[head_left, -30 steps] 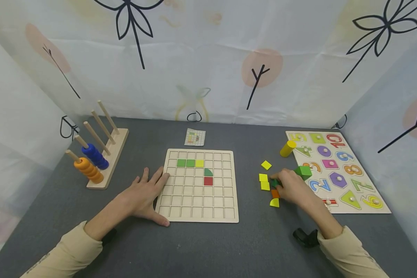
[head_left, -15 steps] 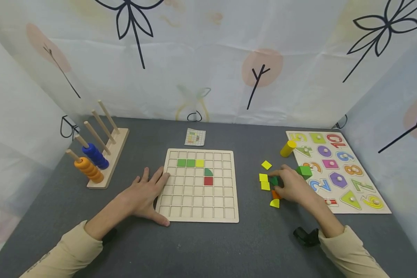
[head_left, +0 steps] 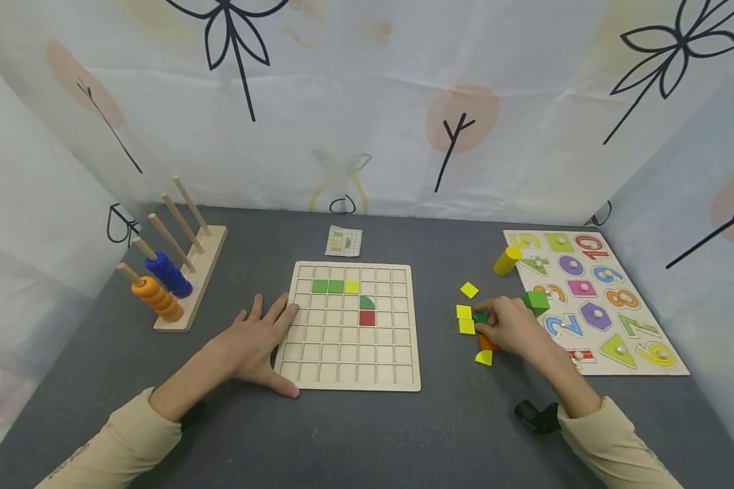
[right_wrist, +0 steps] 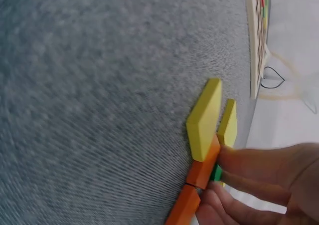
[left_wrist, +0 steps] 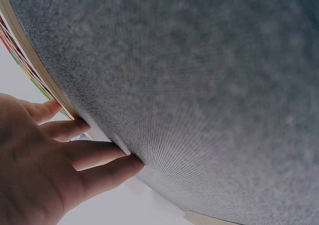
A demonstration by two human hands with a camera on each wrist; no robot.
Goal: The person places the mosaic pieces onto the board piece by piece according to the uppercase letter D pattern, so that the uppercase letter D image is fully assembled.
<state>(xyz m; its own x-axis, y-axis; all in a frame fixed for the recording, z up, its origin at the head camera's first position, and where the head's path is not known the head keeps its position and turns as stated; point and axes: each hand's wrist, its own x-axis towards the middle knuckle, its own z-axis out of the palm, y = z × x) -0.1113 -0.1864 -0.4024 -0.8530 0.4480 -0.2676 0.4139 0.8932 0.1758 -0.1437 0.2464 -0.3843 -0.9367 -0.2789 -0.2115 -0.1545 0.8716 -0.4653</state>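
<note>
From my remote end, landmark = the grid board [head_left: 363, 384]. My L hand [head_left: 251, 346] is spread wide at its left edge, fingers straight, thumb near its close-left corner. My R hand [head_left: 514, 326] is well right of the board and narrow: thumb & fingertips curled round a green tile [head_left: 480, 317]; can't tell how firm that hold is. Orange tiles [right_wrist: 183, 205] sit right under the same fingers in the R wrist cam, so they may drag along. Also right of the board, btw it and the R hand: two yellow squares [head_left: 467, 327] touching or nearly so; a yellow quarter-round [head_left: 483, 357] lies a bit nearer me, a yellow diamond-turned tile [head_left: 469, 290] a bit farther off. Handling: the green tile looks small, stiff & thick-edged, prob. light wood, so not fragile; painted faces may be a touch slick. Best hold IMO = opposite side edges, thumb vs. index, high up so the tips clear the neighbours; flat-on pressing would prob. just slide it. The board looks thin, rigid, light enough to skid, so a flat L hand on its rim suits. Far right of it: a number puzzle [head_left: 633, 363] w/ a green cube [head_left: 535, 303] at its left side.
</note>
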